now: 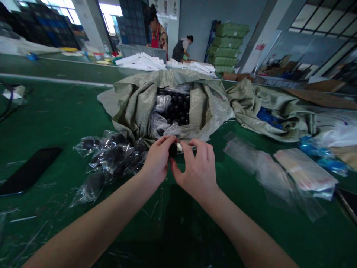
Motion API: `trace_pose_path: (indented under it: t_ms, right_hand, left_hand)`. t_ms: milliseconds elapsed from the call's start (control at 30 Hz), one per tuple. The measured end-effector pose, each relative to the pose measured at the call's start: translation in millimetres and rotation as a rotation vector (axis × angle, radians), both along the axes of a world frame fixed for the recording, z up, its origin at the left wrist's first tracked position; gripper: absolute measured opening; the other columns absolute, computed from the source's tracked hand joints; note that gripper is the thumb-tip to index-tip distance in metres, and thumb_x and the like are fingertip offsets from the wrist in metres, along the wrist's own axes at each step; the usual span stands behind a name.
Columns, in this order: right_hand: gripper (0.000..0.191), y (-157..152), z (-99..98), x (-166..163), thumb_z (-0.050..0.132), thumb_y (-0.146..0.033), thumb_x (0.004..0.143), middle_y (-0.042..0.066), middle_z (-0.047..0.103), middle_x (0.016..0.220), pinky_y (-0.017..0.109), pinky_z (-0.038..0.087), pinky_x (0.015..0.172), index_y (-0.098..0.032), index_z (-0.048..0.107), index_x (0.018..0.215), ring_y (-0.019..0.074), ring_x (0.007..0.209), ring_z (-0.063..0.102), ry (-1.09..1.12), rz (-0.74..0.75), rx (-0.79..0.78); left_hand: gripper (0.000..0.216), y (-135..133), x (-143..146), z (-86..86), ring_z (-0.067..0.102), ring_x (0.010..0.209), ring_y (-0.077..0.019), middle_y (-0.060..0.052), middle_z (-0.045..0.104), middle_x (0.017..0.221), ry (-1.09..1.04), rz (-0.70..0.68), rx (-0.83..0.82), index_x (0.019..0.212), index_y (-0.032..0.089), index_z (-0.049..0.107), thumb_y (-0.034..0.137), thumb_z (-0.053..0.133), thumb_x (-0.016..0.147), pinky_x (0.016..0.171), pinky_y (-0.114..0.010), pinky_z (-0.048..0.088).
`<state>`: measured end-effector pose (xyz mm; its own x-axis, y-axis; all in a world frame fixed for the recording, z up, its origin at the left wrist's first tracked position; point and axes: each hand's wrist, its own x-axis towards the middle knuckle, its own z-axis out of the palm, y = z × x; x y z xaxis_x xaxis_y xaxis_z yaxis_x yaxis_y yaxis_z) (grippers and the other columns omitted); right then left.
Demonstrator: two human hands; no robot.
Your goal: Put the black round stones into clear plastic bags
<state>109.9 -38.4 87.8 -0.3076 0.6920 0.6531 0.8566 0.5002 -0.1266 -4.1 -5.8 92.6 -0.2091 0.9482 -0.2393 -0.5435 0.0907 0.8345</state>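
In front of the sack, my left hand [157, 159] is closed around a small black round piece [173, 150]. My right hand [196, 167] meets it from the other side, index finger and thumb at the piece and the other fingers curled. A small pale, shiny bit [179, 147] shows at the right index fingertip; what it is I cannot make out. Just behind the hands, an open woven sack [134, 100] holds many black round pieces [178, 108] and crumpled clear plastic. Left of my left hand lies a pile of black pieces in clear bags [111, 158].
Flat clear plastic bags [275, 175] and a stack of bags [306, 171] lie on the green table [69, 100] at right. A second woven sack [273, 108] holds blue pieces. A black phone-like slab [30, 169] is at left. Two people [182, 48] stand beyond the table.
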Motion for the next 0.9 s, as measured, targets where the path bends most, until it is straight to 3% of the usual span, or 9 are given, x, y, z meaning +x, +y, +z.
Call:
trace_pose_path:
  t_ms: [100,233,467,567,633,700,800,900]
  right_hand:
    - [0.028,0.2,-7.6,-2.8,0.054,-0.038,0.089,0.013,0.063,0.092,0.035,0.05,0.073,-0.012,0.06,0.099,0.0236,0.086,0.059,0.038,0.032,-0.039]
    - [0.03,1.8,-19.9,-5.9,0.053,-0.041,0.092,0.008,0.066,0.086,0.028,0.047,0.061,-0.013,0.056,0.103,0.0188,0.074,0.064,0.104,0.015,-0.088]
    - [0.018,-1.1,-18.4,-8.4,0.056,-0.028,0.086,0.007,0.064,0.086,0.028,0.048,0.065,-0.014,0.056,0.097,0.0172,0.074,0.063,0.214,0.105,-0.19]
    - [0.024,-8.3,-8.3,-10.4,0.058,-0.026,0.079,0.007,0.064,0.091,0.029,0.048,0.067,-0.015,0.056,0.1,0.0175,0.076,0.061,0.317,0.152,-0.273]
    - [0.031,-11.7,1.1,-10.5,0.056,-0.028,0.078,0.006,0.063,0.09,0.03,0.048,0.066,-0.016,0.056,0.107,0.0171,0.073,0.06,0.472,0.224,-0.427]
    - [0.033,-10.9,11.2,-8.5,0.047,-0.031,0.08,0.004,0.061,0.08,0.029,0.046,0.057,-0.018,0.056,0.108,0.0157,0.062,0.056,0.723,0.336,-0.715]
    - [0.03,-0.9,23.8,-1.2,0.034,-0.037,0.082,0.0,0.053,0.067,0.028,0.039,0.047,-0.018,0.054,0.095,0.0145,0.049,0.05,1.183,0.466,-1.154]
    - [0.034,14.4,29.3,8.7,0.037,-0.052,0.084,0.0,0.051,0.066,0.028,0.037,0.047,-0.02,0.048,0.082,0.0134,0.049,0.048,1.425,0.493,-1.268]
  left_hand:
    - [0.009,-1.8,1.6,-0.3,0.055,0.068,-0.0103,0.001,0.062,0.072,-0.024,0.003,0.009,0.069,0.016,0.067,0.023,0.073,0.066,0.064,-0.022,0.043]
    - [0.01,-6.8,6.2,-0.4,0.056,0.072,-0.0103,0.0,0.063,0.076,-0.018,0.001,0.028,0.067,0.016,0.067,0.025,0.072,0.068,0.067,-0.022,0.045]
    - [0.014,-6.3,2.9,2.7,0.058,0.071,-0.0122,-0.004,0.069,0.085,0.045,-0.083,0.014,0.072,0.016,0.067,0.029,0.07,0.069,0.064,-0.024,0.047]
    - [0.014,2.4,-8.1,2.1,0.055,0.066,-0.012,-0.004,0.068,0.083,0.177,-0.033,0.03,0.074,0.016,0.067,0.029,0.064,0.071,0.059,-0.024,0.044]
    - [0.012,9.4,-18.1,3.3,0.053,0.064,-0.0118,-0.003,0.066,0.078,0.311,0.021,0.062,0.071,0.016,0.065,0.027,0.062,0.07,0.057,-0.023,0.041]
    - [0.012,14.6,-27.9,6.6,0.053,0.066,-0.0123,-0.002,0.065,0.075,0.486,0.033,0.123,0.069,0.016,0.063,0.027,0.059,0.071,0.057,-0.023,0.039]
    - [0.017,15.2,-37.6,13.6,0.053,0.068,-0.0139,-0.001,0.063,0.072,0.81,-0.068,0.232,0.071,0.017,0.065,0.028,0.053,0.077,0.059,-0.024,0.038]
    - [0.022,9.5,-39.2,19.0,0.052,0.064,-0.0147,0.0,0.062,0.07,1.098,-0.192,0.301,0.079,0.018,0.067,0.031,0.05,0.083,0.059,-0.026,0.037]
